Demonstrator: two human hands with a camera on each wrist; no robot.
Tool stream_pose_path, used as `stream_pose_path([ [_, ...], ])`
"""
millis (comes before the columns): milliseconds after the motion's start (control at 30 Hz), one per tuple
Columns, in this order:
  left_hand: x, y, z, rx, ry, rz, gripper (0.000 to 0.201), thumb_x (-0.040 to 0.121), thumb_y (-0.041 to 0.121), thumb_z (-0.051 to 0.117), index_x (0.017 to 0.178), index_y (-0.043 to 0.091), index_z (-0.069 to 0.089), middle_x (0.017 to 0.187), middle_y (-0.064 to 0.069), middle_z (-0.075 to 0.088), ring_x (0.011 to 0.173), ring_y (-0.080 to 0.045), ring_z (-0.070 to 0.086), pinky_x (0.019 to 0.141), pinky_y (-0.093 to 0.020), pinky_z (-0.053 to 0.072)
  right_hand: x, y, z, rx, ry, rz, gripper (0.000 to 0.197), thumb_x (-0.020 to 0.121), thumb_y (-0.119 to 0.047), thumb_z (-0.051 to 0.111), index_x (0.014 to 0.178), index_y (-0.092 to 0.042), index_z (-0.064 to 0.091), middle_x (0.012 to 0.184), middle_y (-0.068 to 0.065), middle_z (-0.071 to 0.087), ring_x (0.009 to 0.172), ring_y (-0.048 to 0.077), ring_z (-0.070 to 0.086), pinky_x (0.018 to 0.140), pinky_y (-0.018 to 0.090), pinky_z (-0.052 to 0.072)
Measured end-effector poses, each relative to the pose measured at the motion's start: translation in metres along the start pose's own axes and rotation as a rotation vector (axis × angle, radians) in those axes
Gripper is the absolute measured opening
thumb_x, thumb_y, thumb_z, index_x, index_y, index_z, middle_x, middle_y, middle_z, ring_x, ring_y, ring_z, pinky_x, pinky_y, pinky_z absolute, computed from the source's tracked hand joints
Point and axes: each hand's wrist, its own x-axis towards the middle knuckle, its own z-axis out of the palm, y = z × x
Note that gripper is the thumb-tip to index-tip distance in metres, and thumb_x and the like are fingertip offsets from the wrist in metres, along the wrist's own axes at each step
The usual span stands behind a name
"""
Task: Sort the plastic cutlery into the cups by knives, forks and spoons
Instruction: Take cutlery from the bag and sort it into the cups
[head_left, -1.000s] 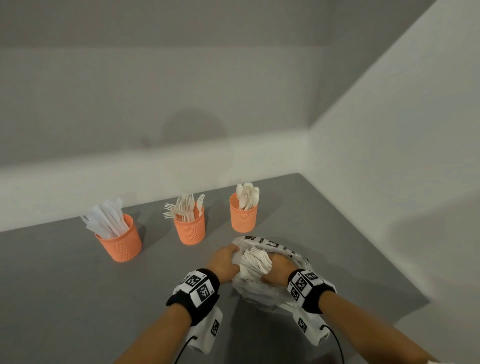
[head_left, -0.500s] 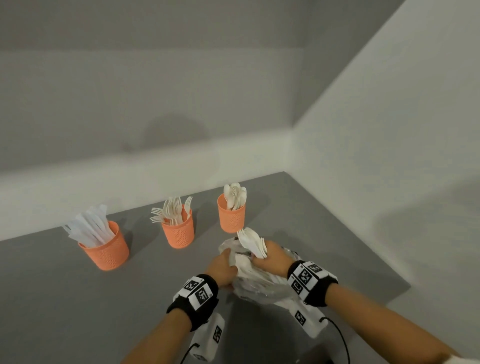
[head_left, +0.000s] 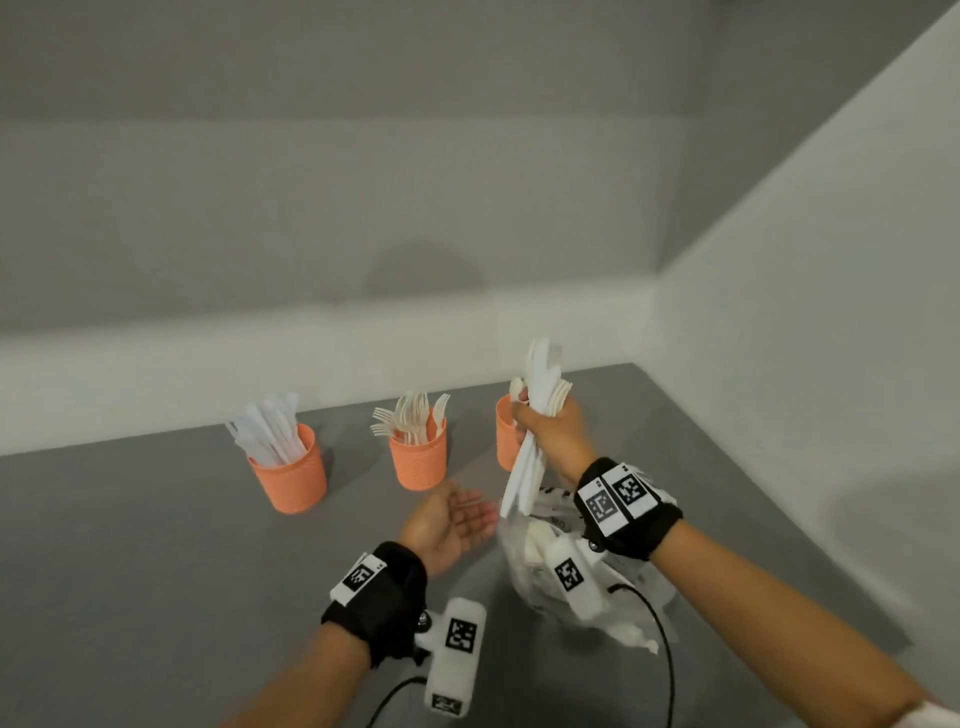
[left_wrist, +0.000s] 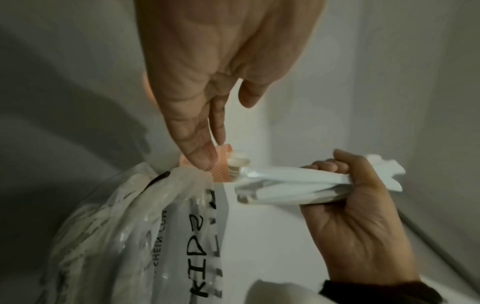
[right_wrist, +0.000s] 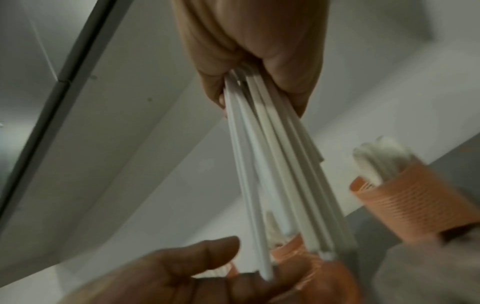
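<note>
Three orange cups stand in a row on the grey table: the knife cup (head_left: 291, 470) at left, the fork cup (head_left: 418, 460) in the middle, the spoon cup (head_left: 505, 436) at right, partly hidden behind my right hand. My right hand (head_left: 550, 436) grips a bundle of white cutlery (head_left: 532, 457) upright above the plastic bag (head_left: 540, 561), handles pointing down. The same cutlery bundle (right_wrist: 275, 174) shows in the right wrist view. My left hand (head_left: 452, 522) is open, palm up, just left of the handle ends and apart from them.
The crumpled clear bag (left_wrist: 135, 230) with black lettering lies on the table below my right wrist. White walls close the table at the back and right. Bare grey tabletop (head_left: 130, 571) stretches to the left.
My right hand has lifted the cutlery bundle up out of the bag, in front of the spoon cup. My left hand has let go of the bag and opened, palm up.
</note>
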Motion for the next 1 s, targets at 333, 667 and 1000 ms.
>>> stream_pose_path([
  [333, -0.029, 0.009, -0.011, -0.185, -0.142, -0.013, 0.04, 0.101, 0.031, 0.029, 0.098, 0.007, 0.061, 0.076, -0.008, 0.069, 0.072, -0.018, 0.065, 0.062, -0.028, 0.057, -0.042, 0.036, 0.078, 0.038, -0.058, -0.036, 0.025, 0.079, 0.005, 0.063, 0.077, -0.019, 0.057, 0.072, -0.003, 0.062, 0.065, 0.009, 0.059, 0.057, 0.012, 0.05],
  [667, -0.045, 0.011, -0.032, 0.298, -0.145, 0.089, 0.007, 0.087, 0.006, 0.045, 0.082, 0.011, 0.045, 0.062, -0.001, 0.044, 0.045, -0.006, 0.042, 0.041, -0.014, 0.031, -0.042, 0.042, 0.087, -0.003, -0.217, 0.108, 0.011, 0.081, 0.0, 0.061, 0.071, -0.004, 0.059, 0.059, 0.005, 0.061, 0.056, 0.015, 0.058, 0.05, 0.016, 0.048],
  [1000, -0.046, 0.013, -0.035, 0.509, -0.175, 0.125, 0.012, 0.094, 0.015, 0.047, 0.082, 0.014, 0.049, 0.058, 0.001, 0.046, 0.044, -0.005, 0.045, 0.038, -0.013, 0.033, -0.04, 0.05, 0.086, 0.088, -0.524, 0.279, 0.022, 0.09, -0.023, 0.059, 0.104, -0.006, 0.053, 0.065, 0.002, 0.071, 0.065, 0.011, 0.07, 0.061, 0.022, 0.055],
])
